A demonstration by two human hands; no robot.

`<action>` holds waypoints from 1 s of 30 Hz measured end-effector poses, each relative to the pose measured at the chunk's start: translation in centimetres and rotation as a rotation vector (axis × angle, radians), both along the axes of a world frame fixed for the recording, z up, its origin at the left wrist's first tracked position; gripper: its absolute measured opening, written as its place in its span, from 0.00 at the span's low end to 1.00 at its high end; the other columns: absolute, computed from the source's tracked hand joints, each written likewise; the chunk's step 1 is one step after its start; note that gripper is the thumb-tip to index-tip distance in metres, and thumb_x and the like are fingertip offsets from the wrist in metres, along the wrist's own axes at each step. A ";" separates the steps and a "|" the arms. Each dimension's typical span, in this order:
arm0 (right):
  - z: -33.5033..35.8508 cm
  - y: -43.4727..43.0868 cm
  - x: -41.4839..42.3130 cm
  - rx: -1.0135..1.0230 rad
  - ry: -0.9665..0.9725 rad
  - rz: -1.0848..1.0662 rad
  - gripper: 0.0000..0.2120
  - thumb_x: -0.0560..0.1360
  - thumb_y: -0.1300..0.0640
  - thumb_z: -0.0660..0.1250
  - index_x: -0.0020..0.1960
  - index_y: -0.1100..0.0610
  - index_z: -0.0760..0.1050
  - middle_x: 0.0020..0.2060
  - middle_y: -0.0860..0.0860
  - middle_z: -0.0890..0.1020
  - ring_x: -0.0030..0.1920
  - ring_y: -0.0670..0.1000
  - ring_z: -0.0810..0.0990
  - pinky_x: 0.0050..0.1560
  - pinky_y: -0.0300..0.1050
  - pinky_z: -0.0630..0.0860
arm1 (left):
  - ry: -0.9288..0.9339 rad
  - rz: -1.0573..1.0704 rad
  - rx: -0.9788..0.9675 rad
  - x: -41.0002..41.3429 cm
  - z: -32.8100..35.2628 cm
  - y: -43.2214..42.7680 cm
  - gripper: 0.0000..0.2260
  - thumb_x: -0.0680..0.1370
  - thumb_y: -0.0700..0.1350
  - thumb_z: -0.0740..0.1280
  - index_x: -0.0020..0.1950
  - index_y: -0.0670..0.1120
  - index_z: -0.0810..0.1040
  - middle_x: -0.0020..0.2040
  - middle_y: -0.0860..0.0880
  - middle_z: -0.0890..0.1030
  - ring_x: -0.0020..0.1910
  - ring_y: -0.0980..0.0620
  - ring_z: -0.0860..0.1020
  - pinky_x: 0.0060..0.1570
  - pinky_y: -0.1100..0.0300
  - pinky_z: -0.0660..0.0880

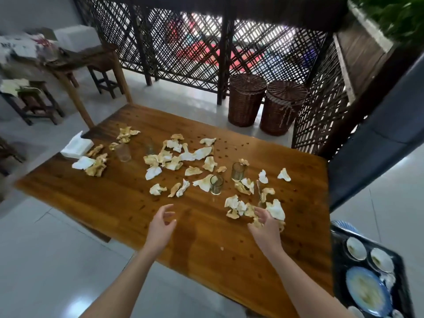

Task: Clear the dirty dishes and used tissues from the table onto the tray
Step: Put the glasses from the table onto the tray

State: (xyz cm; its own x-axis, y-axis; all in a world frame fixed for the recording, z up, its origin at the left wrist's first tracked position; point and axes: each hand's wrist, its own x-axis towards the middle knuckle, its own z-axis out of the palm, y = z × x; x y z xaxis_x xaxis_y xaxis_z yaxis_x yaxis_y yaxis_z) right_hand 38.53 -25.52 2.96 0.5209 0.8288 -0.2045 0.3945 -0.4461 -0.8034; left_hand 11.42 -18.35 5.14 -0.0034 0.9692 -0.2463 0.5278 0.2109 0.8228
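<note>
Fingers of my right hand [263, 222] pinch crumpled tissues [276, 208] — soft, weightless, likely grabbable anywhere — left hand [161, 223] spread, empty.

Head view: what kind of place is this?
Probably a restaurant dining area after a meal: wooden table strewn with used tissues and glasses, tray of dirty plates, more tables and stools behind.

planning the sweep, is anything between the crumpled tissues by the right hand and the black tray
Nothing visible does. From the crumpled stained white tissues beside the right hand to the black rectangular tray, which sits past the right edge of the brown wooden table, there is only bare tabletop.
</note>
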 end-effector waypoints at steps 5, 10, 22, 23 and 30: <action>-0.9 4.1 -0.6 -0.023 -0.014 0.042 0.26 0.71 0.60 0.73 0.67 0.52 0.70 0.62 0.49 0.77 0.62 0.49 0.74 0.55 0.39 0.75 | -0.012 0.041 -0.038 -0.1 -0.9 2.6 0.19 0.79 0.39 0.66 0.69 0.49 0.70 0.61 0.47 0.77 0.58 0.49 0.76 0.54 0.55 0.78; -2.1 10.0 -1.6 -0.095 0.045 0.053 0.27 0.71 0.59 0.73 0.68 0.49 0.69 0.65 0.49 0.75 0.52 0.45 0.77 0.50 0.42 0.79 | 0.011 0.062 -0.028 -1.0 -1.3 5.7 0.19 0.78 0.39 0.67 0.69 0.48 0.70 0.60 0.47 0.76 0.56 0.51 0.77 0.46 0.65 0.76; -5.7 17.7 -3.9 -0.179 0.160 -0.002 0.36 0.66 0.57 0.78 0.69 0.49 0.64 0.66 0.50 0.73 0.66 0.54 0.72 0.61 0.48 0.72 | 0.083 0.076 -0.088 -4.5 -3.9 12.4 0.19 0.78 0.37 0.66 0.68 0.48 0.71 0.58 0.48 0.77 0.53 0.54 0.76 0.44 0.68 0.73; -5.8 18.1 -4.0 -0.181 0.164 -0.015 0.36 0.66 0.57 0.78 0.68 0.49 0.65 0.65 0.49 0.74 0.65 0.54 0.72 0.61 0.47 0.72 | 0.086 0.065 -0.083 -4.8 -4.1 13.2 0.19 0.78 0.38 0.66 0.68 0.48 0.71 0.58 0.49 0.77 0.53 0.54 0.76 0.43 0.68 0.72; -6.1 20.6 -6.3 -0.194 0.104 -0.144 0.27 0.67 0.56 0.77 0.61 0.51 0.68 0.56 0.51 0.77 0.52 0.48 0.72 0.51 0.42 0.70 | 0.046 -0.005 -0.107 -7.9 -5.4 19.1 0.18 0.78 0.40 0.67 0.68 0.49 0.71 0.56 0.51 0.77 0.54 0.53 0.76 0.48 0.64 0.74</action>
State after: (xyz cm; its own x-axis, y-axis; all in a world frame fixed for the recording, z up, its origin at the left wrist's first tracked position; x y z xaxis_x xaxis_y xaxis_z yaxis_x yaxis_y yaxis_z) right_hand 32.27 -4.95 -3.12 0.5989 0.6876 -0.4105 0.2356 -0.6412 -0.7303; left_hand 3.49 0.70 -0.25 -0.0123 0.9373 -0.3483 0.5655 0.2938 0.7706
